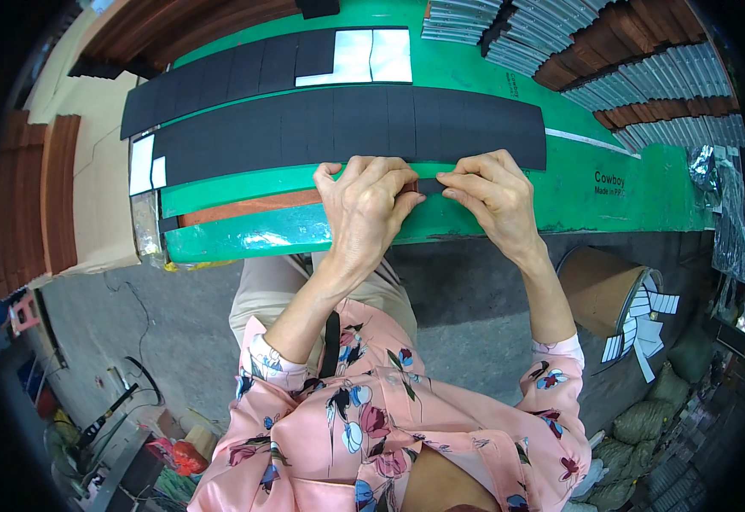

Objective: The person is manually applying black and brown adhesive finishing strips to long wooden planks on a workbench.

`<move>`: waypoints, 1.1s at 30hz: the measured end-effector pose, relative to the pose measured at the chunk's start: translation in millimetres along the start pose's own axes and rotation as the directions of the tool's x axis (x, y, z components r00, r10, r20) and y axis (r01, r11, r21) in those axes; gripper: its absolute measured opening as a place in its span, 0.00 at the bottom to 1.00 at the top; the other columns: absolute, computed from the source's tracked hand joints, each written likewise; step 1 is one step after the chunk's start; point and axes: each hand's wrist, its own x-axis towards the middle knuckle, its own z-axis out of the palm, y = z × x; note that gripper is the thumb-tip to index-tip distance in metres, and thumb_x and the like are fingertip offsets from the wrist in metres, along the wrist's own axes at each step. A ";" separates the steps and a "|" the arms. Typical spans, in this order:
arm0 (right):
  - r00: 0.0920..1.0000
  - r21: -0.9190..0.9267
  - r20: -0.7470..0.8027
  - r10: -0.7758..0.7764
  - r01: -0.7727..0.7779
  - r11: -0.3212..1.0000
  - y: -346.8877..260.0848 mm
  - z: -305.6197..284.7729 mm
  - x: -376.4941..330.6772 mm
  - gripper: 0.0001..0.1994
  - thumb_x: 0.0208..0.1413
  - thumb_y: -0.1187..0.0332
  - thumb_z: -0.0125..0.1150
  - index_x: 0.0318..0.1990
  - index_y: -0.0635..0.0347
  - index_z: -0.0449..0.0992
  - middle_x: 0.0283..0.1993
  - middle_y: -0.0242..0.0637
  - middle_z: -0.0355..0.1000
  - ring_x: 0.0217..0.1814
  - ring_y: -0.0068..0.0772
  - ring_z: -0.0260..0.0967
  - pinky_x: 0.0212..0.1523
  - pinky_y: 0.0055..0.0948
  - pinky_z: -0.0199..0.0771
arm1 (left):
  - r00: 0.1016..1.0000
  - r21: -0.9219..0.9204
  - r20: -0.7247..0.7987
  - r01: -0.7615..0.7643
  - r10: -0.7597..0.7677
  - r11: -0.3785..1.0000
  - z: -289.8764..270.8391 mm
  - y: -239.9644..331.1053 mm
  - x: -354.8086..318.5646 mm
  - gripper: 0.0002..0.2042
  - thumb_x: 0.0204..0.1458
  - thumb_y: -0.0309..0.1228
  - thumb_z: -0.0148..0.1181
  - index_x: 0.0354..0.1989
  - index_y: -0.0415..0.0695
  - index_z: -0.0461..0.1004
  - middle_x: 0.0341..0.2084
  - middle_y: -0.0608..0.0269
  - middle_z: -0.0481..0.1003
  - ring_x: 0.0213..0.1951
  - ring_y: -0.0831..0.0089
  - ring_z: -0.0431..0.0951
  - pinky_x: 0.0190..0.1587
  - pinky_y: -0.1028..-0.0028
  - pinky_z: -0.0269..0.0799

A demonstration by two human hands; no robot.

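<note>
A long reddish-brown strip (257, 207) lies along the near edge of the green table. My left hand (359, 203) is closed around its right end, fingers bent over it. At that end sits a small black piece (429, 186), which my right hand (493, 198) pinches between thumb and fingers. Just beyond both hands stretches a long row of black pads (347, 128), divided by thin cut lines, with white backing (141, 162) bare at its left end. Behind it is a second black row (244, 70), partly stripped to a white sheet (372, 56).
Brown strips are stacked at the far left (176, 30) and on a board at the left (31, 196). Silvery ribbed stacks (560, 30) fill the back right. Clear plastic wrap (730, 205) hangs off the right end. A round bin (602, 290) with white scraps stands below.
</note>
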 end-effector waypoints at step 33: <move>0.984 0.152 -0.042 0.175 -0.167 0.974 10.7 -5.4 -27.7 0.14 0.40 0.70 0.68 0.38 0.53 0.81 0.39 0.29 0.73 0.39 0.32 0.67 0.38 0.30 0.70 | 0.990 -0.025 0.021 -0.137 0.138 0.990 -2.8 -0.4 -1.9 0.12 0.42 0.27 0.66 0.37 0.48 0.76 0.34 0.70 0.76 0.39 0.72 0.74 0.48 0.62 0.54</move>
